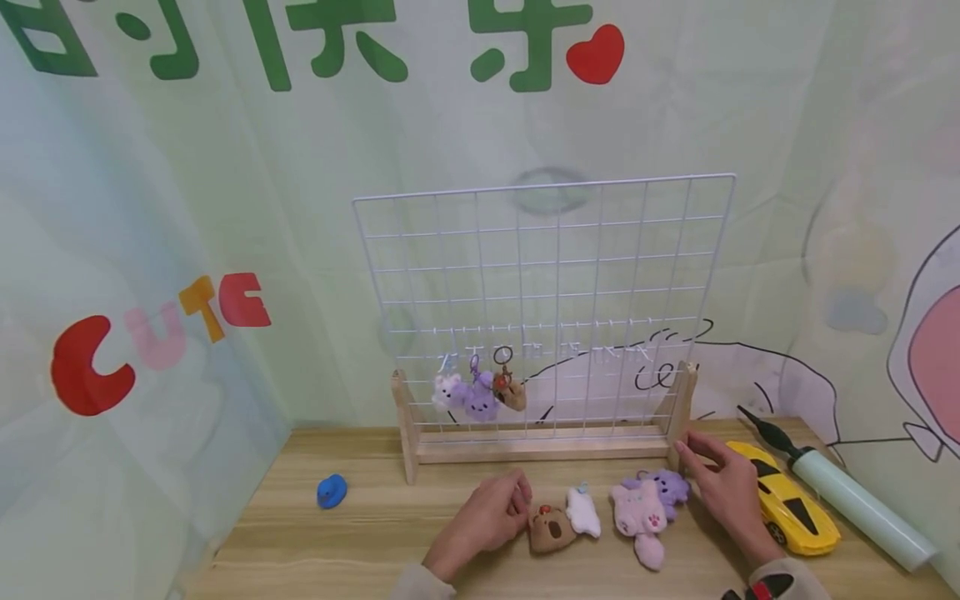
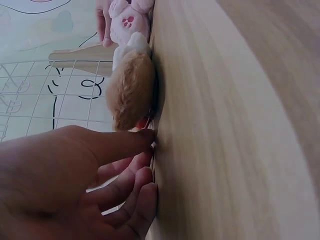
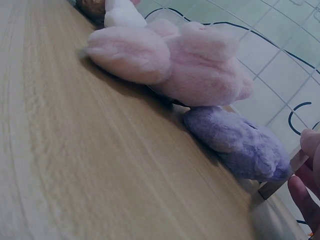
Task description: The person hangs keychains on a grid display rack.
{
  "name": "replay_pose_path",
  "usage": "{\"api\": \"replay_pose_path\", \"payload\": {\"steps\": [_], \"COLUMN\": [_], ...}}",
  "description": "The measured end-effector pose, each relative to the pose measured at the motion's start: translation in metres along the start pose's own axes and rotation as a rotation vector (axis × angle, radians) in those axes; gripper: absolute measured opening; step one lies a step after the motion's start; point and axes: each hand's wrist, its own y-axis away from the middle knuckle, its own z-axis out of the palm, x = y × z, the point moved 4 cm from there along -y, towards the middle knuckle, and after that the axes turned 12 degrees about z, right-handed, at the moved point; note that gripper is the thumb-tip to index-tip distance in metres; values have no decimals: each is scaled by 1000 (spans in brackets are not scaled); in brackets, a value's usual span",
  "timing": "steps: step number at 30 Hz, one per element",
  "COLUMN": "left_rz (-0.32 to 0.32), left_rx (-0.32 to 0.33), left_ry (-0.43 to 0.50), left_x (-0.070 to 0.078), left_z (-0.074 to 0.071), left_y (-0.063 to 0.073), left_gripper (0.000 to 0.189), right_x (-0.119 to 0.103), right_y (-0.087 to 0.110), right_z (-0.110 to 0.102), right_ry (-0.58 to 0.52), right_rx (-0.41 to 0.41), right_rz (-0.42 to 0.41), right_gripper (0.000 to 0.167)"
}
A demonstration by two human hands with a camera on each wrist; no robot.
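Observation:
My left hand is at the left side of a brown plush keychain lying on the table. In the left wrist view, thumb and forefinger pinch at its ring end by a small red piece. A white plush keychain lies against the brown one. My right hand holds the right wooden foot of a display stand, thumb and fingers on either side. Beside this hand lie a purple plush keychain and a pink plush keychain, touching each other.
A white wire grid stands in the wooden base, with several hooks. White, purple and brown plush keychains hang at its left. A blue rubber duck sits far left; a yellow toy car and a balloon pump lie right.

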Motion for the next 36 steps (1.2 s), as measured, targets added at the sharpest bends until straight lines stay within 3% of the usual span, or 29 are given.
{"api": "replay_pose_path", "payload": {"steps": [4,8,12,15,18,26,30,36], "left_rz": [17,38,40,65,76,2,-39,-20], "left_rx": [-92,-142,-115,-92,-79,-46,22,159], "left_ry": [-101,-166,-152,-183,-182,59,100,105], "left_x": [9,11,5,-15,-24,6,6,7], "left_z": [-1,1,4,15,20,-1,-10,-25], "left_y": [1,2,3,3,3,0,-1,-6], "left_gripper": [49,37,25,24,25,31,24,15], "right_x": [-1,-2,-2,-2,-2,-2,0,0], "right_y": [0,0,1,1,1,1,0,0], "right_z": [0,-1,-1,-1,-1,-1,0,0], "right_ry": [-7,-12,-1,-2,-5,10,-5,-12], "right_rx": [-7,-9,-11,-12,-12,-4,1,4], "right_rz": [2,6,12,15,13,14,17,8], "right_gripper": [53,52,53,53,52,53,53,52]}}
